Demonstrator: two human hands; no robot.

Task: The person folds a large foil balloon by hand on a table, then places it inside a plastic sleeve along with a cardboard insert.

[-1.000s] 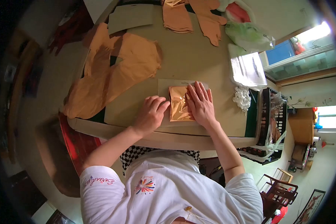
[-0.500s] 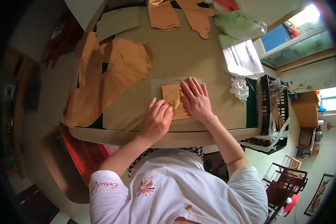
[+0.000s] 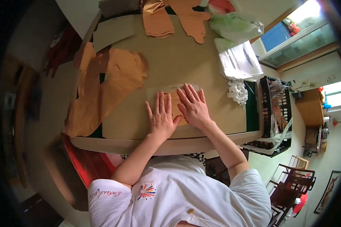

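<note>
A folded tan piece of thin, stocking-like fabric (image 3: 174, 109) lies near the table's front edge, largely covered by my hands. Under it a clear plastic sheet or bag (image 3: 151, 92) shows at the far side. My left hand (image 3: 162, 120) is pressed flat, fingers stretched away from me, on the left part of the fabric and plastic. On the right part rests my right hand (image 3: 195, 109), also flat with fingers apart. Neither hand grips anything.
Larger tan fabric pieces (image 3: 121, 72) lie at left, others (image 3: 157, 24) at the back. Grey card (image 3: 113, 32) sits back left. To the right are clear plastic bags (image 3: 240, 62), a greenish bag (image 3: 236, 28), small white pieces (image 3: 237, 94) and a black crate (image 3: 267, 108).
My left hand has gone from pinching at the fabric to lying flat and spread on it. My right hand stays flat on the fabric. The view has shifted slightly.
</note>
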